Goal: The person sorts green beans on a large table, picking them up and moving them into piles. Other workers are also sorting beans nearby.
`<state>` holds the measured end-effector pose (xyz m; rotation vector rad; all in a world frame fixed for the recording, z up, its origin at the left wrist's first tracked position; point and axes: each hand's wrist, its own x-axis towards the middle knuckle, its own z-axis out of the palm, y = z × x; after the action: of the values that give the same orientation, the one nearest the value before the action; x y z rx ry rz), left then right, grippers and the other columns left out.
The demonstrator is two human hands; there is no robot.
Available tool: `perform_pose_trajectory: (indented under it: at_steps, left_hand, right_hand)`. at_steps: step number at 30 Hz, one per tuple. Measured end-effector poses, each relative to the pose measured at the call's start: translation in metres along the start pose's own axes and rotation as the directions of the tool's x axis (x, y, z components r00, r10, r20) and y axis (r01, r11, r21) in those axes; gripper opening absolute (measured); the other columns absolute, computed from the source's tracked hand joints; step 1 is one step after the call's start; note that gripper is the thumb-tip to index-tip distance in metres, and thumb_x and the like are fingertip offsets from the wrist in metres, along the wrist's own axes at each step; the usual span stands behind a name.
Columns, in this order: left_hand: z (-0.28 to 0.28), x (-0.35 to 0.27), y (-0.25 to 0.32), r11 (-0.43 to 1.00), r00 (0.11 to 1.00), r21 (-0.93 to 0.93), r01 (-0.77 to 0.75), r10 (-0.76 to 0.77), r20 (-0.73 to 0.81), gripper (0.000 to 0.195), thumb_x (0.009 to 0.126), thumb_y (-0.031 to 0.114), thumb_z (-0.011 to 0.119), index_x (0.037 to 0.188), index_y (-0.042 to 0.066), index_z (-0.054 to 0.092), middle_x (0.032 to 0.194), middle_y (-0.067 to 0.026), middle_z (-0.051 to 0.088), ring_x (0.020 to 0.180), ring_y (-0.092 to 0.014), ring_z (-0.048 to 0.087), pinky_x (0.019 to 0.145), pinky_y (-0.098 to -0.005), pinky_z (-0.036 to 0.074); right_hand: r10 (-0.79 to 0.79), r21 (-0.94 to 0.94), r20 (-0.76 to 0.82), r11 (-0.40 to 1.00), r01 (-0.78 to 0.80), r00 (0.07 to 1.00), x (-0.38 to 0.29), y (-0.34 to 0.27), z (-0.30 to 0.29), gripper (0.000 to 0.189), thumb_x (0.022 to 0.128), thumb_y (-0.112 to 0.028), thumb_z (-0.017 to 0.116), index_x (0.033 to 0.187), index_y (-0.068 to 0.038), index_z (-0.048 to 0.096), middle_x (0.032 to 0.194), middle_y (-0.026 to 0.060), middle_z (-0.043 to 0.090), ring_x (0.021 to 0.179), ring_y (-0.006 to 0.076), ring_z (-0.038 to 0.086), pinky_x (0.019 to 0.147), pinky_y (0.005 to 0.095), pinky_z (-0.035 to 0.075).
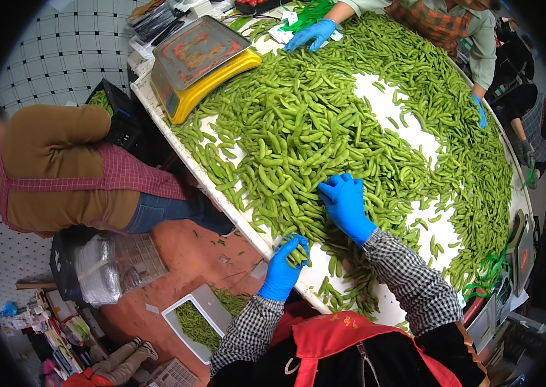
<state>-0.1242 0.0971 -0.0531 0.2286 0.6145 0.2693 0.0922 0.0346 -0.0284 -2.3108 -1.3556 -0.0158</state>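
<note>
Green edamame pods [297,140] lie in a large heap across a white table [440,232]. My left hand [283,268], in a blue glove, is closed around several pods [297,255] just above the table's near left edge. My right hand [345,205], gloved in blue too, rests on the near side of the heap with its fingers bent down among the pods. Its fingertips are partly hidden, so whether it grips a pod is unclear. A smaller pile of pods [360,290] lies between my forearms.
A yellow scale [195,99] with a metal pan stands at the table's far left corner. Across the table, a person's gloved hands [312,36] touch the pods. Another person stands at the left edge. A white bin [195,309] of pods sits on the red floor.
</note>
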Motion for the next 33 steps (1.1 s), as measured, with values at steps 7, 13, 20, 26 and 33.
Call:
perform_pose_trajectory:
  at_steps: [7, 13, 20, 26, 33]
  left_hand:
    - [0.004, -0.001, -0.004, 1.0, 0.998, 0.0, -0.008, 0.008, -0.056, 0.014, 0.099, 0.014, 0.058, 0.106, 0.003, 0.062, 0.095, -0.0084, 0.064, 0.083, -0.017, 0.061, 0.072, -0.0293, 0.05]
    - [-0.002, 0.004, -0.008, 1.0, 1.0, 0.022, -0.011, 0.01, 0.016, 0.017, 0.098, 0.017, 0.059, 0.108, 0.003, 0.062, 0.098, -0.0094, 0.065, 0.084, -0.019, 0.061, 0.072, -0.0313, 0.05]
    - [0.017, 0.003, -0.002, 0.988, 0.994, 0.155, 0.013, -0.029, 0.107, 0.037, 0.099, 0.019, 0.055, 0.13, -0.001, 0.058, 0.1, -0.0077, 0.067, 0.078, -0.015, 0.06, 0.066, -0.0279, 0.048]
    - [0.02, 0.007, -0.013, 0.996, 0.992, 0.023, 0.085, -0.087, 0.091, 0.038, 0.1, 0.016, 0.054, 0.134, 0.001, 0.055, 0.105, -0.0075, 0.068, 0.085, -0.015, 0.063, 0.071, -0.0271, 0.05]
    - [0.0, -0.005, -0.002, 0.999, 1.0, -0.046, -0.024, 0.024, -0.001, 0.025, 0.098, 0.015, 0.057, 0.119, 0.002, 0.059, 0.107, -0.0095, 0.065, 0.098, -0.018, 0.062, 0.083, -0.0303, 0.051]
  right_hand:
    - [-0.025, -0.094, 0.027, 0.995, 0.027, 0.999, 0.009, -0.009, 0.01, 0.021, 0.08, -0.02, 0.075, 0.1, -0.013, 0.072, 0.1, 0.0028, 0.063, 0.099, 0.0277, 0.056, 0.087, 0.0454, 0.038]
    - [-0.022, -0.04, 0.013, 0.999, 0.023, 1.0, 0.01, -0.005, 0.011, 0.02, 0.078, -0.017, 0.076, 0.097, -0.014, 0.072, 0.097, 0.0035, 0.062, 0.098, 0.0277, 0.056, 0.085, 0.0439, 0.037]
    - [0.012, 0.164, -0.07, 0.986, 0.0, 0.997, -0.039, -0.022, -0.035, 0.018, 0.08, -0.018, 0.072, 0.098, -0.014, 0.07, 0.097, 0.0057, 0.061, 0.095, 0.0289, 0.054, 0.085, 0.0442, 0.037]
    - [-0.131, 0.174, 0.027, 0.977, 0.124, 0.991, -0.092, -0.042, -0.048, 0.031, 0.078, -0.017, 0.074, 0.109, -0.015, 0.068, 0.099, 0.0044, 0.059, 0.095, 0.029, 0.053, 0.083, 0.0434, 0.038]
    - [-0.149, 0.354, 0.064, 0.928, 0.117, 0.987, -0.089, -0.04, -0.042, 0.035, 0.077, -0.012, 0.076, 0.112, -0.013, 0.068, 0.101, 0.0073, 0.063, 0.095, 0.0305, 0.055, 0.086, 0.0421, 0.041]
